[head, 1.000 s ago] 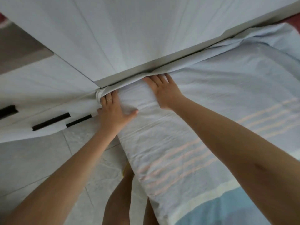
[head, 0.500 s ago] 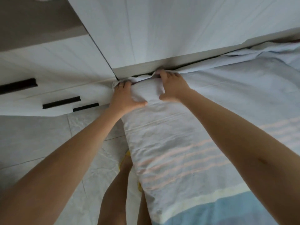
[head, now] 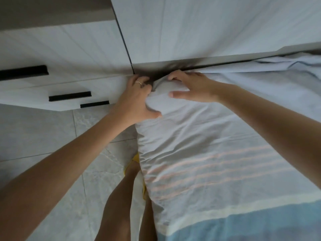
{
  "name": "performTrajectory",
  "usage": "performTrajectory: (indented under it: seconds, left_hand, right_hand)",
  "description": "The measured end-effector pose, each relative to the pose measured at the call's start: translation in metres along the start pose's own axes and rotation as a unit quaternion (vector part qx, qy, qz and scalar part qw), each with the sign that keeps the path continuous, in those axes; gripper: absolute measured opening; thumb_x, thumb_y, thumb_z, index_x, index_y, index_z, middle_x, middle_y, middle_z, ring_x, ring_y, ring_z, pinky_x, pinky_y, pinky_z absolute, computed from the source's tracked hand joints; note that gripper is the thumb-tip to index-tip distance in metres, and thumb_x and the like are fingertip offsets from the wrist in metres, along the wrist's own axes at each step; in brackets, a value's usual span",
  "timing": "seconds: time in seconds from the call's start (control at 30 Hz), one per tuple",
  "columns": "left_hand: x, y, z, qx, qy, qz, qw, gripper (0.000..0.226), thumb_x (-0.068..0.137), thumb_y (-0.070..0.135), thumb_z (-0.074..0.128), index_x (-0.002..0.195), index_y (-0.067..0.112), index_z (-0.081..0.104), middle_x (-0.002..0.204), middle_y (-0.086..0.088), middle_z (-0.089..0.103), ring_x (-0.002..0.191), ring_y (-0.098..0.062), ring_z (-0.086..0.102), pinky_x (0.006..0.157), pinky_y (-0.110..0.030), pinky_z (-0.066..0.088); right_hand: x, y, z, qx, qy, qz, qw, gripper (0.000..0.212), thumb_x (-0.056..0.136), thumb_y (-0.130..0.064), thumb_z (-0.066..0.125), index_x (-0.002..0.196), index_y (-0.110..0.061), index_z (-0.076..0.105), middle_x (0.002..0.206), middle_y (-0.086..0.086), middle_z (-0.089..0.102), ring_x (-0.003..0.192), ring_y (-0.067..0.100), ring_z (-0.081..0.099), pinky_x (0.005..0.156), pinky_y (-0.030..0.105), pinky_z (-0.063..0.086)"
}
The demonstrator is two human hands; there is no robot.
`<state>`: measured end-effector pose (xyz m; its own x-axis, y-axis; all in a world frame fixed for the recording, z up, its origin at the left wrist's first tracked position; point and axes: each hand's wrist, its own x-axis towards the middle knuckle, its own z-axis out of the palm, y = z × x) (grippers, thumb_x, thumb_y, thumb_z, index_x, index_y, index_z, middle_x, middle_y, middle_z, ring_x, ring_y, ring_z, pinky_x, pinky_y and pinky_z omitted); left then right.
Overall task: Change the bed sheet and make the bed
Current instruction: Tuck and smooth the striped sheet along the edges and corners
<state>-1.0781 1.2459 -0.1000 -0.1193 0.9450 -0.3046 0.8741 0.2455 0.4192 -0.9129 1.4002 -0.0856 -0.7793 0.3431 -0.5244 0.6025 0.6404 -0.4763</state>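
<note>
Left hand [head: 137, 100] and right hand [head: 194, 87] both grip the sheet corner [head: 162, 101] between them; the gap [head: 156, 78] lies just past them.

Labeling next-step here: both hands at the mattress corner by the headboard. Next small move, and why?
Likely tuck the sheet down into the dark gap by the headboard. The left hand grips the covered corner, the right hand curls its fingers over the top edge at the gap, and the sheet lies bunched along the headboard to the right.
</note>
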Motion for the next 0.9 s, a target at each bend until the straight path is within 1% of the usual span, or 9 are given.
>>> performTrajectory:
  seconds: [0.07, 0.1, 0.17, 0.2, 0.33, 0.43, 0.6, 0.77, 0.9]
  left_hand:
    - [-0.002, 0.001, -0.004, -0.055, 0.002, -0.015, 0.998, 0.061, 0.062, 0.061, 0.073, 0.097, 0.013, 0.062, 0.129, -0.012, 0.052, 0.123, -0.028, 0.042, 0.094, -0.033, 0.038]
    - [-0.001, 0.003, -0.008, -0.109, 0.008, -0.039, 0.993, 0.051, 0.067, 0.064, 0.068, 0.081, 0.016, 0.059, 0.107, -0.008, 0.06, 0.103, -0.02, 0.054, 0.078, -0.028, 0.041]
    - [0.003, 0.006, -0.016, -0.206, -0.015, -0.109, 0.972, 0.051, 0.084, 0.06, 0.055, 0.062, 0.015, 0.046, 0.066, 0.0, 0.05, 0.061, -0.011, 0.048, 0.057, -0.026, 0.031]
    - [0.008, 0.006, -0.018, -0.241, -0.026, -0.148, 0.959, 0.051, 0.09, 0.055, 0.05, 0.061, 0.013, 0.047, 0.061, -0.003, 0.047, 0.056, -0.012, 0.045, 0.056, -0.027, 0.03]
    - [0.024, -0.004, -0.022, -0.334, -0.045, -0.298, 0.893, 0.016, 0.084, 0.028, 0.066, 0.088, 0.014, 0.058, 0.077, -0.003, 0.055, 0.075, -0.018, 0.054, 0.057, -0.025, 0.041]
    - [0.027, -0.004, -0.024, -0.409, -0.13, -0.353, 0.831, 0.044, 0.08, 0.022, 0.069, 0.12, 0.012, 0.054, 0.088, -0.002, 0.06, 0.078, -0.013, 0.058, 0.059, -0.024, 0.047]
    - [0.016, 0.004, -0.025, -0.425, -0.131, -0.318, 0.837, 0.022, 0.08, 0.019, 0.068, 0.1, 0.012, 0.062, 0.096, -0.009, 0.067, 0.086, -0.021, 0.065, 0.078, -0.034, 0.054]
    - [0.002, 0.001, -0.015, -0.508, -0.106, -0.266, 0.812, 0.031, 0.083, 0.021, 0.068, 0.113, 0.017, 0.064, 0.106, -0.007, 0.069, 0.099, -0.024, 0.066, 0.094, -0.046, 0.051]
    - [-0.005, 0.004, -0.01, -0.503, 0.003, -0.206, 0.84, 0.013, 0.093, 0.022, 0.058, 0.102, 0.013, 0.06, 0.092, 0.0, 0.066, 0.083, -0.012, 0.066, 0.066, -0.02, 0.056]
  right_hand:
    - [0.009, -0.008, -0.004, 0.018, 0.019, 0.024, 0.999, 0.038, 0.1, -0.047, 0.031, 0.129, -0.027, 0.046, 0.121, -0.003, 0.055, 0.121, 0.023, 0.046, 0.102, 0.036, 0.03]
    - [0.017, -0.012, -0.009, 0.032, 0.026, 0.046, 0.998, 0.041, 0.102, -0.044, 0.026, 0.129, -0.025, 0.05, 0.126, 0.001, 0.056, 0.122, 0.025, 0.047, 0.101, 0.036, 0.033]
    - [0.036, -0.017, -0.017, 0.037, -0.009, 0.102, 0.994, 0.046, 0.102, -0.045, 0.028, 0.129, -0.02, 0.055, 0.134, 0.007, 0.054, 0.122, 0.027, 0.049, 0.099, 0.034, 0.035]
    - [0.045, -0.017, -0.018, 0.02, -0.048, 0.124, 0.991, 0.046, 0.1, -0.047, 0.033, 0.127, -0.018, 0.057, 0.132, 0.007, 0.055, 0.119, 0.028, 0.05, 0.097, 0.034, 0.036]
    - [0.056, -0.01, -0.012, -0.024, -0.167, 0.15, 0.974, 0.048, 0.088, -0.065, 0.043, 0.108, -0.026, 0.062, 0.116, -0.001, 0.06, 0.102, 0.023, 0.054, 0.096, 0.04, 0.041]
    - [0.045, -0.003, -0.016, 0.03, -0.165, 0.136, 0.976, 0.036, 0.089, -0.059, 0.049, 0.085, -0.025, 0.062, 0.086, -0.003, 0.061, 0.08, 0.017, 0.054, 0.074, 0.031, 0.043]
    - [0.026, -0.004, -0.034, 0.08, -0.171, 0.141, 0.972, 0.041, 0.083, -0.062, 0.057, 0.089, -0.023, 0.066, 0.081, -0.003, 0.065, 0.073, 0.016, 0.058, 0.065, 0.028, 0.042]
    - [0.016, 0.002, -0.047, 0.237, -0.137, 0.154, 0.949, 0.025, 0.09, -0.042, 0.061, 0.093, -0.018, 0.065, 0.071, -0.007, 0.066, 0.059, 0.008, 0.061, 0.051, 0.021, 0.046]
    - [0.016, 0.003, -0.044, 0.196, -0.1, 0.14, 0.965, 0.026, 0.092, -0.045, 0.056, 0.078, -0.024, 0.056, 0.06, -0.009, 0.049, 0.053, 0.008, 0.045, 0.045, 0.02, 0.037]
